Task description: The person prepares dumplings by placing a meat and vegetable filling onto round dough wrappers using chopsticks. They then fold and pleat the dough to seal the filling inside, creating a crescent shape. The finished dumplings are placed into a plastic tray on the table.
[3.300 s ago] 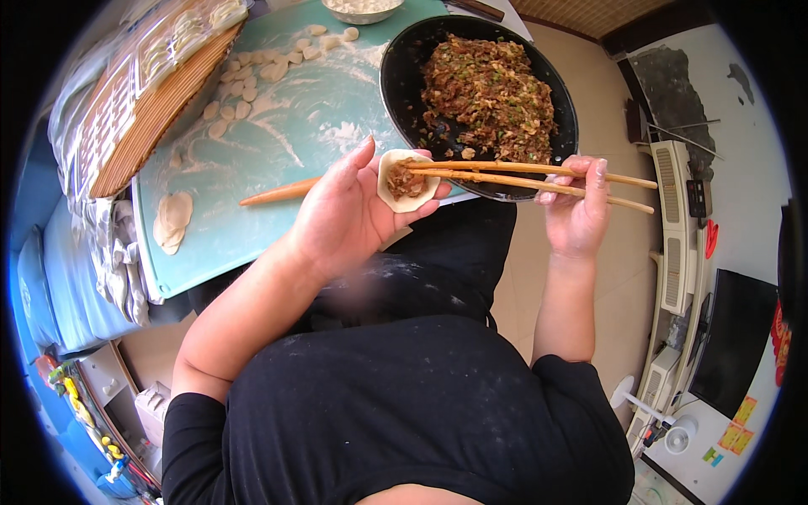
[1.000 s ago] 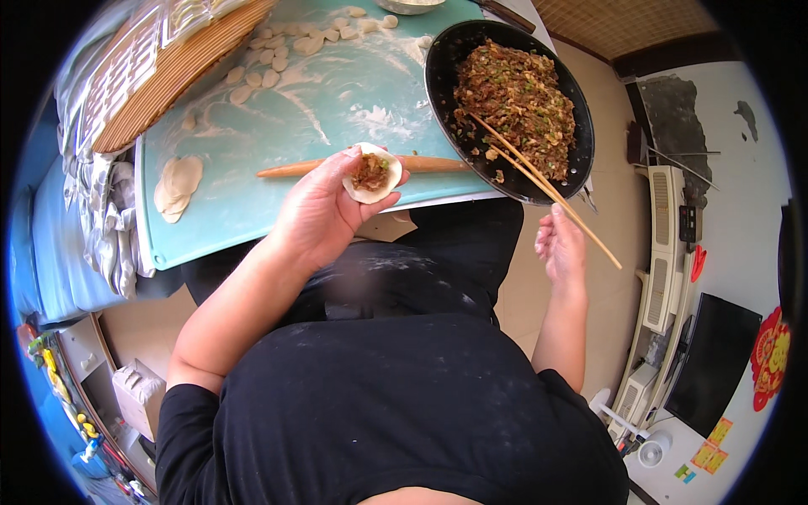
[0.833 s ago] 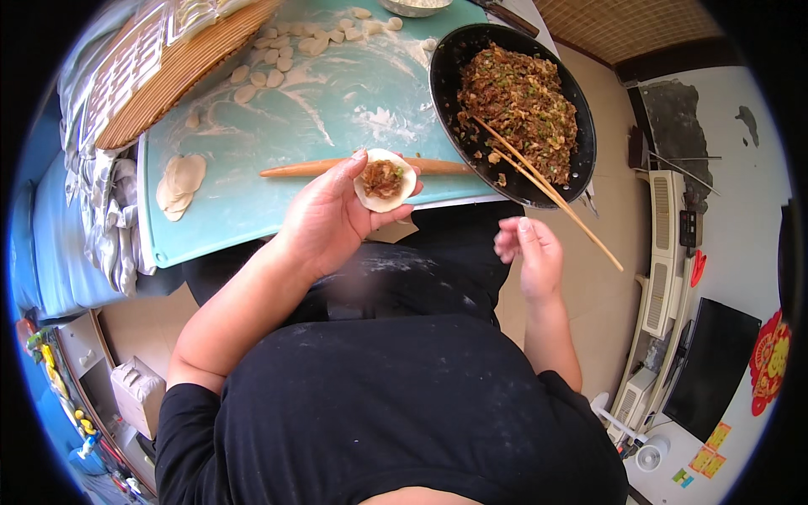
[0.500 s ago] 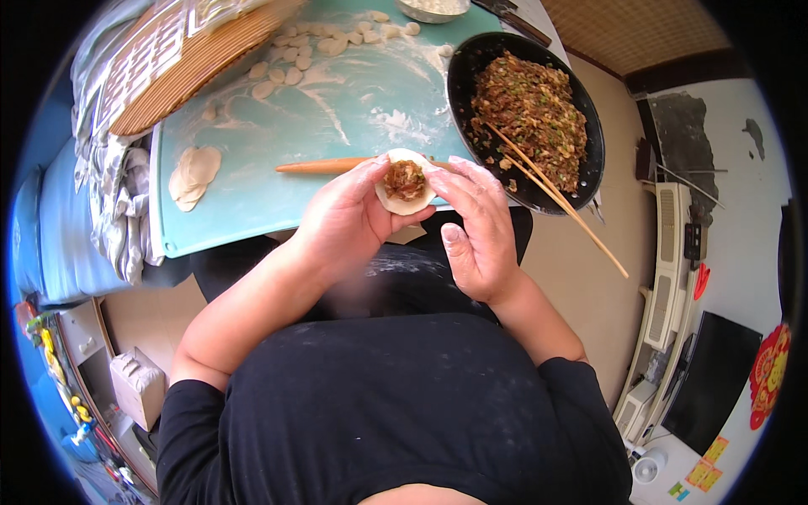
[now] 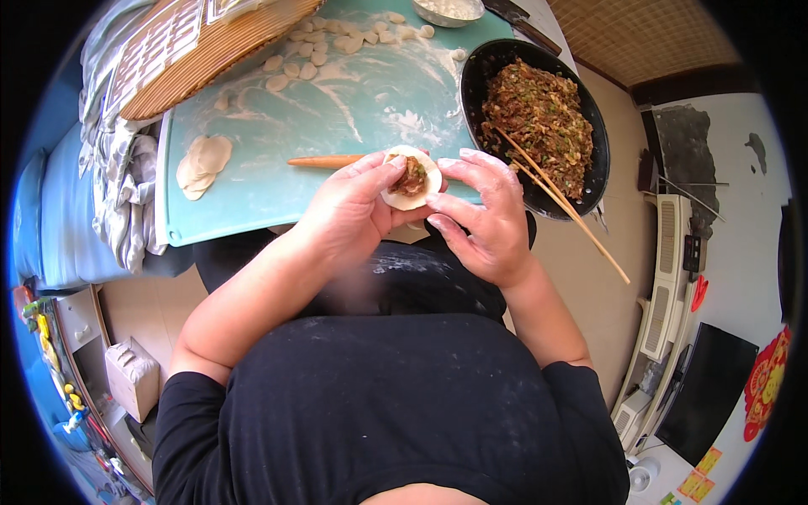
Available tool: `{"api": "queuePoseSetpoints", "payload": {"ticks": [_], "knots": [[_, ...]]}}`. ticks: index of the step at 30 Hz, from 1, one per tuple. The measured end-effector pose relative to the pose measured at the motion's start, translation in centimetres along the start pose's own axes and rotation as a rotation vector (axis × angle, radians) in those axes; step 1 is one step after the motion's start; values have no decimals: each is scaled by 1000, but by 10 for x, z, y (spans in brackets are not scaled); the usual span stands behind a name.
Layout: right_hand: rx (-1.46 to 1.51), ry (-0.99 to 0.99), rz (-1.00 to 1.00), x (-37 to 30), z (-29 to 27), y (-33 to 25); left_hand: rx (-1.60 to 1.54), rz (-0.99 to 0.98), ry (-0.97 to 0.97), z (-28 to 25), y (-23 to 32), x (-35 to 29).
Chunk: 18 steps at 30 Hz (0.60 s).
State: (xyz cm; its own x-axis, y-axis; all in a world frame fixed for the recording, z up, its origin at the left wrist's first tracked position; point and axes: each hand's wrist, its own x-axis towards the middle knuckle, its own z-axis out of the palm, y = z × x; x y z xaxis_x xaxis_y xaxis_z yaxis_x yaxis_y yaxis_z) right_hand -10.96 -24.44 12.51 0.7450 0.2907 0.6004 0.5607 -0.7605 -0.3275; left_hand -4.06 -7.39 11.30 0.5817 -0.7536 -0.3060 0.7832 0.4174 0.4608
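Note:
A round white dumpling wrapper (image 5: 410, 202) with a mound of brown meat filling (image 5: 412, 177) lies over the fingers of my left hand (image 5: 358, 194). The left thumb presses on the filling from the left side. My right hand (image 5: 492, 215) is bent toward the wrapper, its floury fingertips against the right edge and its thumb lower down, a little apart. Behind the hands a wooden rolling pin (image 5: 324, 161) lies on the green mat (image 5: 252, 210), its right part hidden by them.
A black pan of filling (image 5: 602, 164) stands at the right, with chopsticks (image 5: 581, 223) sticking out over its near rim. Flattened wrappers (image 5: 204, 164) are stacked at the left. Dough pieces (image 5: 316, 46), a slatted wooden tray (image 5: 210, 63) and a flour bowl (image 5: 450, 12) are farther back.
My left thumb has moved onto the filling. My right fingers have bent and spread at the wrapper's right edge. The view has shifted slightly, so the table sits a little farther right.

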Motion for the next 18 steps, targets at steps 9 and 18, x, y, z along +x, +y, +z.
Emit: {"api": "queuePoseSetpoints", "payload": {"ticks": [9,18], "knots": [[-38,70,-175,7,5,4,50,-97,-60,-2,3,-5],[-108,118,-249,3,12,0,196,-19,-48,3,2,-13]]}}
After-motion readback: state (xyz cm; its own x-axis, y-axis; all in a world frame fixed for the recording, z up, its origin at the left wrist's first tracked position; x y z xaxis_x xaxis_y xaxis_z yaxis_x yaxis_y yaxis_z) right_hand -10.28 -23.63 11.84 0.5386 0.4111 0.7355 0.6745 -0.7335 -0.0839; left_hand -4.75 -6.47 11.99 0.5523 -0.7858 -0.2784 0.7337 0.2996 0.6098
